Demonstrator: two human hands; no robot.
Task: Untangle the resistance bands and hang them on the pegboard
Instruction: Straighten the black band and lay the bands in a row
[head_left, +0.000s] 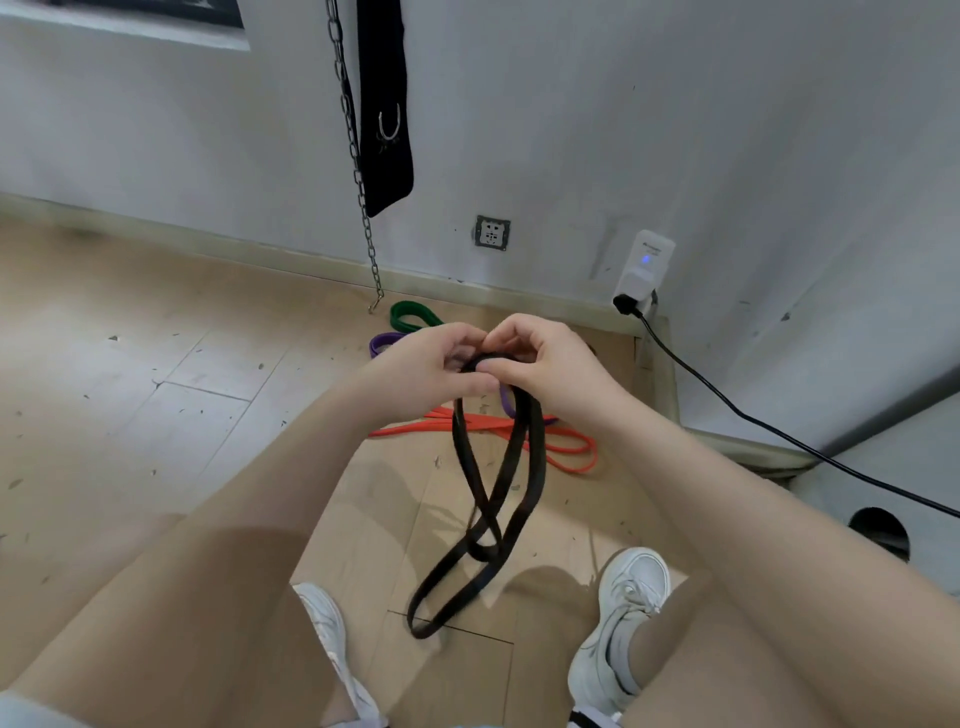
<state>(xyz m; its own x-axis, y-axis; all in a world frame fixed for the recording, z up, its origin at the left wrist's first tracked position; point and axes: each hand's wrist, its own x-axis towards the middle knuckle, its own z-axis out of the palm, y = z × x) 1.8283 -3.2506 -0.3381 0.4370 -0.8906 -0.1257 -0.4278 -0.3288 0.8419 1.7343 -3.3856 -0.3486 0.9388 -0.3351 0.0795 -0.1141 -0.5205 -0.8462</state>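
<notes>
A black resistance band (524, 467) hangs in twisted loops from my hands down to the wooden floor between my shoes. My left hand (434, 369) and my right hand (540, 358) meet at its top, and both pinch the band there. On the floor behind them lie an orange band (566, 447), a purple band (384, 343) and a green band (410, 317), partly hidden by my hands. No pegboard is in view.
A metal chain (358, 171) and a black strap (387, 104) hang down the white wall. A wall socket (492, 232), a plugged-in white device (644, 265) and its black cable (779, 431) are to the right. My white shoes (618, 623) stand below.
</notes>
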